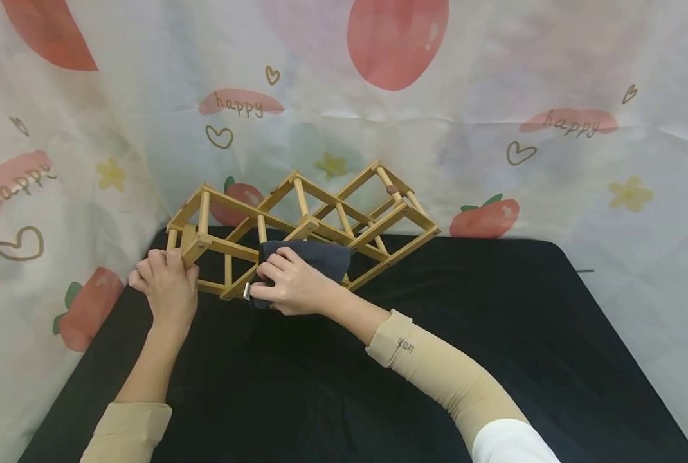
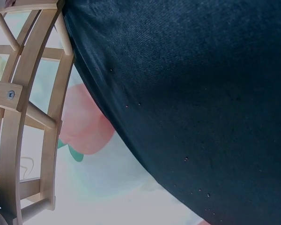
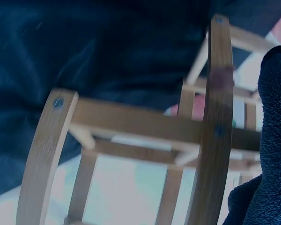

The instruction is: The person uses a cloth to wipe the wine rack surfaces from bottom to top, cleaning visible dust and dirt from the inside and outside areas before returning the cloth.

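Observation:
A wooden lattice rack (image 1: pixel 393 258) of slats and round dowels, joined with screws, stands spread out and slightly slanted at the back of the table. My left hand (image 1: pixel 167 286) grips its left end. In my right hand (image 1: pixel 294 286) is a dark blue cloth (image 1: pixel 321 256) with a small white tag (image 1: pixel 247 291), held against the rack's front middle. The right wrist view shows the fuzzy cloth (image 3: pixel 278 131) beside the slats, one bearing a reddish-brown smudge (image 3: pixel 221 77). Rack slats (image 2: pixel 49 159) fill the left side of the left wrist view, where neither hand is visible.
A black cover (image 1: pixel 494 321) lies over the table. Close behind the rack hangs a pale curtain (image 1: pixel 465 83) printed with fruit, hearts and lettering; it also runs along the left side. Several dark specks dot the cover in the left wrist view.

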`<state>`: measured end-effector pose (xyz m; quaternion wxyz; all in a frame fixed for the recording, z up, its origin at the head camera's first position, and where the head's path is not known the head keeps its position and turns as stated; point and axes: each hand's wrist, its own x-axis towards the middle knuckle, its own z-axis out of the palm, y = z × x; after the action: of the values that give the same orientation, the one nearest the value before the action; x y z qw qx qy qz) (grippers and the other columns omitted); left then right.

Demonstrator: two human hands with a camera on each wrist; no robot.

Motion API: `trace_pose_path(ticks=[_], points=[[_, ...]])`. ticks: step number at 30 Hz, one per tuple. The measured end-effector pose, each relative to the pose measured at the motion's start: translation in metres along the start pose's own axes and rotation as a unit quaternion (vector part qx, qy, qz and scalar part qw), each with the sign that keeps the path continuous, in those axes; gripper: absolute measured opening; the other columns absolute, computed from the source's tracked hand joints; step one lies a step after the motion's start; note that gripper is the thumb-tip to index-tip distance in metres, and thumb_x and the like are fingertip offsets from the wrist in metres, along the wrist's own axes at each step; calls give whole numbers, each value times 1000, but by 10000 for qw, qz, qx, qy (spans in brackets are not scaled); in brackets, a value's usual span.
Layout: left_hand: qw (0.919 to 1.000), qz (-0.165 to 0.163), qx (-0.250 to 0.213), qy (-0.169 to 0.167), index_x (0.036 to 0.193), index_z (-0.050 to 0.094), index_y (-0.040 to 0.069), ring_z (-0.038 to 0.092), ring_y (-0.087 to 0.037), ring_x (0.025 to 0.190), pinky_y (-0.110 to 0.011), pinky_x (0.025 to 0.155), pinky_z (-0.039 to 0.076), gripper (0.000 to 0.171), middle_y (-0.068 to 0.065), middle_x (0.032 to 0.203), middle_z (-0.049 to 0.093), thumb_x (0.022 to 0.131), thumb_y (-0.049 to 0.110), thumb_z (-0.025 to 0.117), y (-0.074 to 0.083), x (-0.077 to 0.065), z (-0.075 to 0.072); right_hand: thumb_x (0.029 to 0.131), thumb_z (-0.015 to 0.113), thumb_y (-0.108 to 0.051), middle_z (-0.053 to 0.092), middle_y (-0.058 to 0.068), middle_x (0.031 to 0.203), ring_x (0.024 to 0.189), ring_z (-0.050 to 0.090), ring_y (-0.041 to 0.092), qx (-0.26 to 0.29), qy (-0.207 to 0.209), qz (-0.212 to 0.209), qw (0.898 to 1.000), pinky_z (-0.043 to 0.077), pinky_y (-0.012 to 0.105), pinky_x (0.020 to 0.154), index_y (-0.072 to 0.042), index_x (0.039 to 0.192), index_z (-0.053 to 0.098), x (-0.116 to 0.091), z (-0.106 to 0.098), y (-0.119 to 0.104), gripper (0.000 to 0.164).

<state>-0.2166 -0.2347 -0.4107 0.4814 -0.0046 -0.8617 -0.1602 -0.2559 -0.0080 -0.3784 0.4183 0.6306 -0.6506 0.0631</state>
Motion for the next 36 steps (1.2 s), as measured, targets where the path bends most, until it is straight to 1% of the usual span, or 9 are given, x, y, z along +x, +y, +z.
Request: trace_pose_path(ticks=[5,7,13,18,20,23,28,31,36], points=[[10000,19,66,46,93,40,-1,29,-42,79,-54,72,14,19,-23,87,36,81,1,55,2,0,0,92,41,-12,53,1,80,71,45,16,42,-257,-69,9996,36,33,74,-18,85,55,4,16,-13,16],[9999,11,89,69,93,41,-1,29,-43,78,-54,72,15,19,-23,87,36,81,2,54,2,0,-1,93,41,-14,54,1,82,73,45,16,36,-410,-135,9991,36,33,75,-19,88,56,6,20,-17,16],[9998,-75,118,-132,92,42,-3,31,-44,80,-55,73,14,14,-25,88,37,84,2,52,1,0,-5,91,43,-16,56,1,87,78,48,16,106,-880,-224,9958,36,33,78,-21,95,57,13,31,-27,16],[9998,-102,56,-176,93,43,-2,31,-43,80,-55,73,13,14,-24,88,37,84,1,52,1,0,-4,91,43,-15,55,-1,86,77,47,15,9,-1070,-184,9941,36,32,77,-22,97,58,15,35,-31,18],[9998,-92,46,-155,94,42,-2,31,-44,80,-55,73,14,15,-24,88,37,83,1,52,1,0,-3,91,42,-16,55,-1,85,77,46,15,-17,-1105,-139,9938,35,32,77,-23,98,58,14,33,-30,18],[9999,-61,1,-108,94,41,-1,30,-43,79,-55,72,14,17,-23,88,36,82,1,53,1,0,-2,92,42,-16,54,-1,84,74,45,15,-101,-991,-71,9950,35,32,75,-22,96,57,12,25,-24,17],[10000,-8,-70,-7,94,41,-1,28,-42,78,-55,73,13,18,-23,88,36,81,0,54,2,0,-2,89,46,-14,52,1,82,71,43,17,-164,-498,152,9985,35,34,74,-18,89,53,8,5,-7,8],[10000,2,-91,-1,94,41,-1,28,-42,79,-55,73,13,19,-23,88,36,81,0,54,3,1,-2,84,52,-13,52,3,82,73,45,19,-182,-267,308,9990,37,35,76,-16,86,52,5,-9,6,4],[10000,-9,-85,-1,93,41,-1,28,-42,78,-55,73,13,19,-23,87,36,81,0,55,3,0,-1,75,60,-14,54,4,84,77,50,21,-161,-207,540,9982,39,38,81,-15,87,53,1,-28,21,14]])
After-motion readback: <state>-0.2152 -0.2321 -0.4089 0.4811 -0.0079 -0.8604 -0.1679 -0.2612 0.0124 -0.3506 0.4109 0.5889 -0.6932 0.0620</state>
